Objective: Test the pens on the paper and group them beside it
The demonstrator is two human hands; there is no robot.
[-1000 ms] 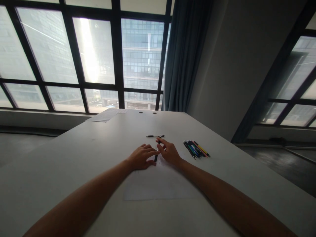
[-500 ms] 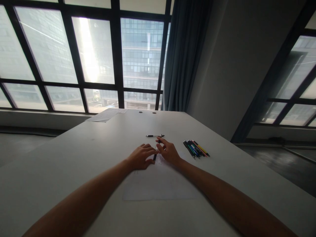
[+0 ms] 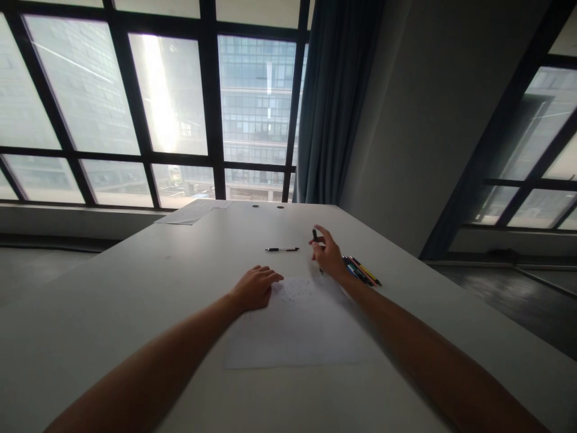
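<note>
A dark pen point(image 3: 314, 234) stands nearly upright in the closed fingers of my right hand point(image 3: 330, 255), with its lower end showing below the hand. That hand is over the right side of the table, partly covering a bunch of pens point(image 3: 366, 272). My left hand point(image 3: 256, 288) lies palm down at the upper left edge of a white sheet of paper point(image 3: 297, 343), its fingers stretched out and holding nothing. Small dark marks dot the top of the sheet. Beyond both hands, a black and white pen point(image 3: 282, 249) lies crosswise on the table.
The white table point(image 3: 216, 240) runs forward to a large window point(image 3: 259, 102). More paper sheets point(image 3: 189, 213) lie at its far left corner. Two dark round inserts point(image 3: 255, 206) are set near the far edge. A blue curtain point(image 3: 331, 108) hangs behind.
My right hand has moved right, away from my left hand, carrying the dark pen. My left hand no longer touches that pen and stays on the paper's edge.
</note>
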